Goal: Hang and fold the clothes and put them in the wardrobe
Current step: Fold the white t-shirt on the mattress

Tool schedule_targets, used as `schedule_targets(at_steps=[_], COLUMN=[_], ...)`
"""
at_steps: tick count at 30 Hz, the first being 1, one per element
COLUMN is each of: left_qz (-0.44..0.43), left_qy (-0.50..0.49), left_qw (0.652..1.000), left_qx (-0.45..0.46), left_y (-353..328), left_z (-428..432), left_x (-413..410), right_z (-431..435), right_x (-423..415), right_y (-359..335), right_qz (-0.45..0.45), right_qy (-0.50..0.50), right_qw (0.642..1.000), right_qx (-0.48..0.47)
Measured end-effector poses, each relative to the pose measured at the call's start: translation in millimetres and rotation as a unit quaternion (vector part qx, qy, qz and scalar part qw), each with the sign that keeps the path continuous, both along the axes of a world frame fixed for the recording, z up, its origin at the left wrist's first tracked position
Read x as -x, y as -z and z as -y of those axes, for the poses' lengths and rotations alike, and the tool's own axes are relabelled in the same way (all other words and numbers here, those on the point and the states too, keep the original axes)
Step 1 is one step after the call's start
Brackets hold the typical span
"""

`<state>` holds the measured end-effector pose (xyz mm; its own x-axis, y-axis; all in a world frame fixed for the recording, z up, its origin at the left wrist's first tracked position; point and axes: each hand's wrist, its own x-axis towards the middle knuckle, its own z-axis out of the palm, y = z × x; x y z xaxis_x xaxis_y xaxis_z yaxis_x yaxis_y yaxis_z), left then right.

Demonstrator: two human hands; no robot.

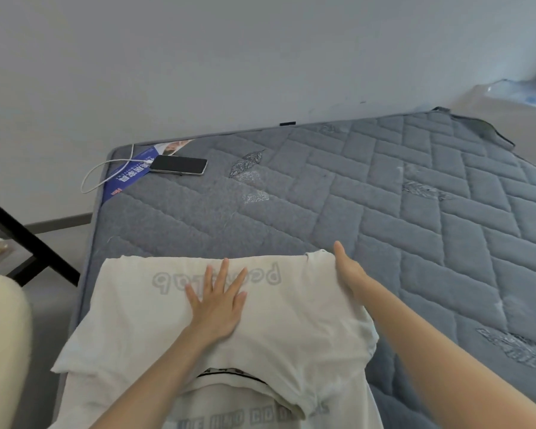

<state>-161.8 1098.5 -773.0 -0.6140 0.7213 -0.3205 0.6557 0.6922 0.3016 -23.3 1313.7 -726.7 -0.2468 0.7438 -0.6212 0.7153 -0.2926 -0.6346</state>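
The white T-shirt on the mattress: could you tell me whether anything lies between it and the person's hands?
Nothing visible does. The left hand lies flat on the white T-shirt, and the right hand touches its far right corner. The phone lies well beyond it on the mattress. No wardrobe is in view.

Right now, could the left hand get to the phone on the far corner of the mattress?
Probably yes. The left hand lies flat on the white T-shirt, holding nothing, and only bare grey mattress lies between it and the phone. The phone sits well beyond it, so a long stretch or lean looks needed.
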Motion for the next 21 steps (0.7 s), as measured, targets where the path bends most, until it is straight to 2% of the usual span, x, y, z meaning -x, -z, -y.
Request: schedule_targets(at_steps=[2, 4, 6, 8, 12, 14, 18, 21], left_qz=[0.006, 0.009, 0.012, 0.017, 0.026, 0.026, 0.025, 0.026], left_qy=[-0.001, -0.002, -0.005, -0.007, -0.017, -0.019, -0.015, -0.021], left_qw=[1.000, 1.000, 1.000, 1.000, 0.999, 0.999, 0.999, 0.999], left_qx=[0.001, 0.007, 0.013, 0.014, 0.013, 0.014, 0.022, 0.019], left_y=[0.4, 0.5, 0.3, -0.7, -0.6, 1.1, 3.0, 1.5], left_z=[-2.6, -4.2, -4.6, -5.3, -6.6, -7.3, -9.0, -7.9], left_x=[-0.5, 0.0, 1.5, 3.4, 5.9, 6.2, 7.2, 7.0], right_z=[-6.9, -8.3, -5.1, -3.2, -0.5, 1.4, -0.9, -3.1], right_x=[-0.5, -3.0, -2.9, -1.1, -6.5, -9.8, -17.2, -27.3], right_y=[-2.2, -5.0, -4.7, 2.4, 8.0, 13.5, 29.8, 25.0], right_qz=[-0.036, -0.095, -0.151, -0.166, -0.089, -0.072, -0.078, -0.062], right_qy=[-0.009, 0.027, 0.088, 0.142, 0.210, 0.220, 0.223, 0.133], right_qw=[0.994, 0.980, 0.968, 0.968, 0.968, 0.960, 0.966, 0.984], right_qx=[0.103, 0.174, 0.182, 0.127, -0.103, -0.154, -0.110, -0.104])
